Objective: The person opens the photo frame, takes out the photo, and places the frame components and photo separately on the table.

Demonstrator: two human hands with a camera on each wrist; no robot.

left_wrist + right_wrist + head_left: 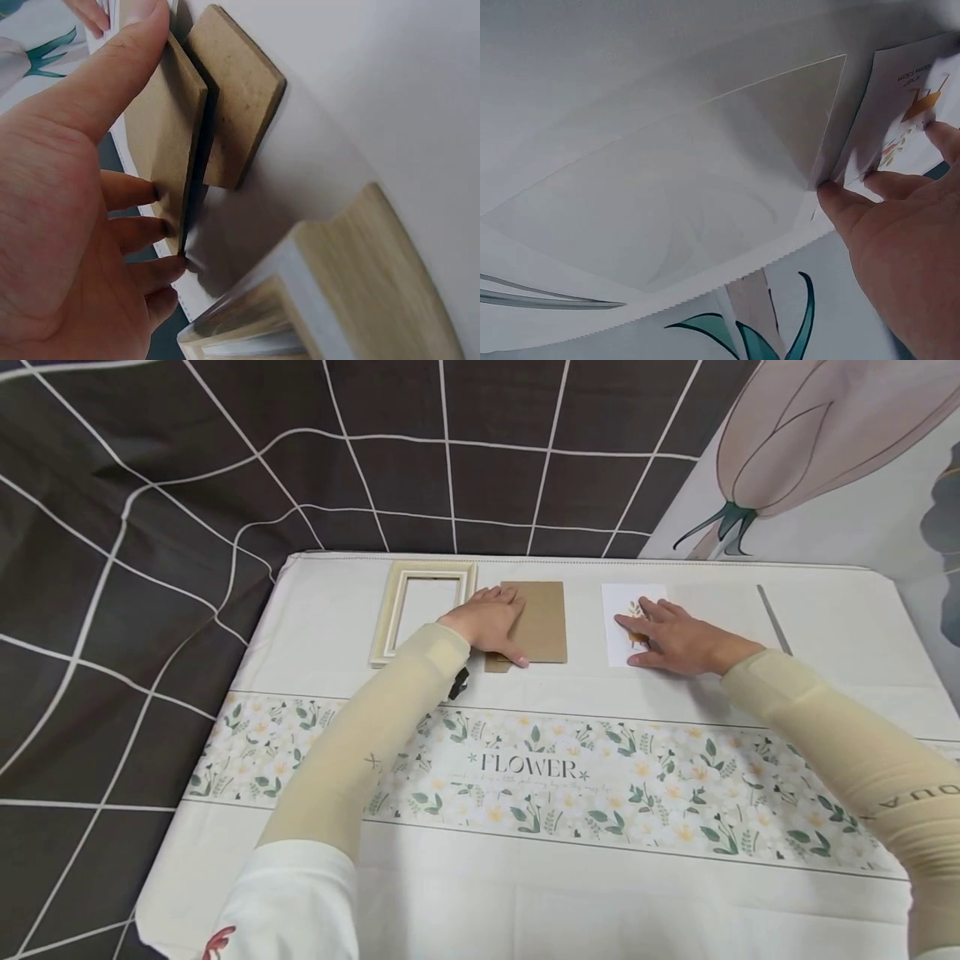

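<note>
My left hand [491,625] rests at the left side of a brown backing board [542,622], with its thumb at the near edge. In the left wrist view the fingertips touch the board's edge, and a smaller brown flap [244,101] sticks out from beneath it. A cream picture frame [381,631] lies just left of this hand. Over a white card [617,647] with a small printed plant picture, my right hand [678,635] spreads its fingers; their tips touch the card in the right wrist view.
A clear sheet [727,172] lies right of the card, with a slim grey pointed tool [774,620] beyond it. A floral band lettered FLOWER [532,767] crosses the white tablecloth [637,902]. Dark checked cloth [397,477] hangs behind the table.
</note>
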